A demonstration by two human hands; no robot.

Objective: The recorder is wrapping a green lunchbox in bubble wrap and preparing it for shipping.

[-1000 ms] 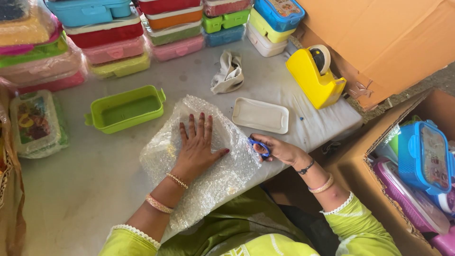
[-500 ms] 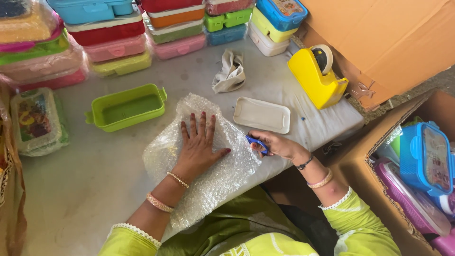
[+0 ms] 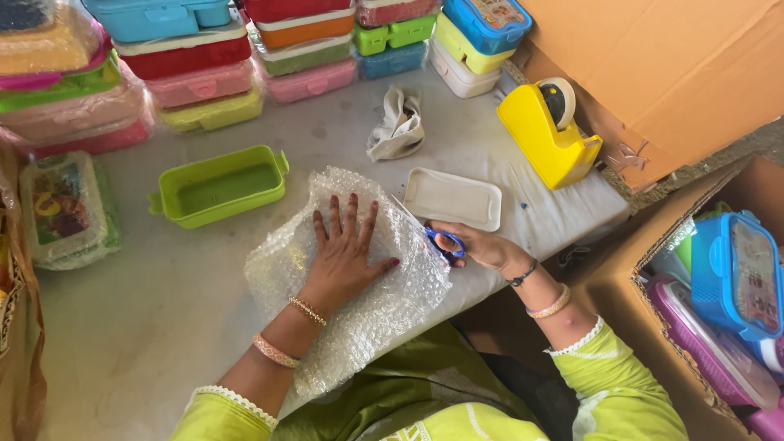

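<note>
Flat, left hand (image 3: 343, 257) presses crinkly bubble wrap (image 3: 359, 286); right hand (image 3: 478, 245) apparently clamps blue-handled scissors (image 3: 441, 239).

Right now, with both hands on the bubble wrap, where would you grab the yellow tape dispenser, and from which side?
Grip the tape dispenser across its two flat yellow side walls at mid-body, coming from above. It stands upright on the table; the roll sits at the far end and the cutter at the near end, so probably avoid both ends.

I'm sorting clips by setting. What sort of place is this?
Probably a small packing workspace: stacked plastic lunch boxes, a bubble wrap sheet being cut with scissors, a yellow tape dispenser and a cardboard carton.
</note>
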